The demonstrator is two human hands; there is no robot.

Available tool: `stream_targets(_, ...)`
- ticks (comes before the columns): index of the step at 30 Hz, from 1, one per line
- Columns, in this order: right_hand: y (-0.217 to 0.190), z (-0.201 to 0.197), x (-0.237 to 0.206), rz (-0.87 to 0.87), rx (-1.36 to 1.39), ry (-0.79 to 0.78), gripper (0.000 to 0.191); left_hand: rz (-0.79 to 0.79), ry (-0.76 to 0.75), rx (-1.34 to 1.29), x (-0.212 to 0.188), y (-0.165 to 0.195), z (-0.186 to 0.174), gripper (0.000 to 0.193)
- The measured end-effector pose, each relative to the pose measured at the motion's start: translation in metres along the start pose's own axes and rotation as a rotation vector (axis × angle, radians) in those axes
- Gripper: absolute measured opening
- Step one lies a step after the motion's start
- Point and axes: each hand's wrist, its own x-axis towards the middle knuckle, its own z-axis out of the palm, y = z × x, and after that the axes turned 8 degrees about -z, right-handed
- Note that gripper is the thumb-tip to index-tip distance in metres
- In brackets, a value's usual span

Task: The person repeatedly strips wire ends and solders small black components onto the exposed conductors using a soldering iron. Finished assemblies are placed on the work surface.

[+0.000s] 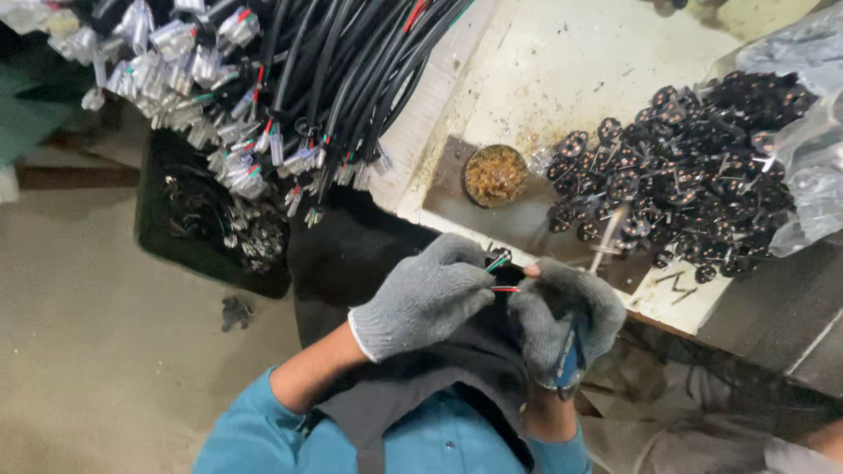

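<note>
My left hand point(428, 294), in a grey knit glove, is closed around a black cable end whose thin red and green wires point(500, 274) stick out toward my right hand. My right hand point(566, 312), also in a grey glove, grips a blue-handled tool point(571, 358) whose thin metal tip point(608, 237) points up toward the bench. Both hands meet just below the bench edge, over my dark apron. A small black round part point(500, 256) sits between the fingertips, mostly hidden.
A heap of black round connector parts point(685, 171) spills from a clear plastic bag point(812, 149) on the white bench point(562, 70). A small round tin of brownish paste point(495, 175) stands on it. A bundle of black cables point(334, 79) with plastic-capped ends hangs over a black bin point(202, 228).
</note>
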Motion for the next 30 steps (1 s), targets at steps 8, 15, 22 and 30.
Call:
stream_targets(8,-0.001,-0.004,0.017,-0.25,-0.451,-0.21,0.054,-0.02,0.018,-0.138,0.006,0.009,0.004,0.01)
stream_targets(15,0.01,0.004,0.005,-0.008,-0.183,-0.006,0.059,-0.005,0.124,0.019,0.004,0.004,0.011,0.019)
stream_targets(22,0.015,0.006,0.017,-0.038,-0.219,-0.072,0.055,-0.035,0.172,0.028,0.007,-0.007,0.015,0.018)
stream_targets(30,0.024,0.022,0.034,-0.135,-0.29,0.058,0.039,-0.258,0.271,0.07,0.026,-0.006,-0.003,0.014)
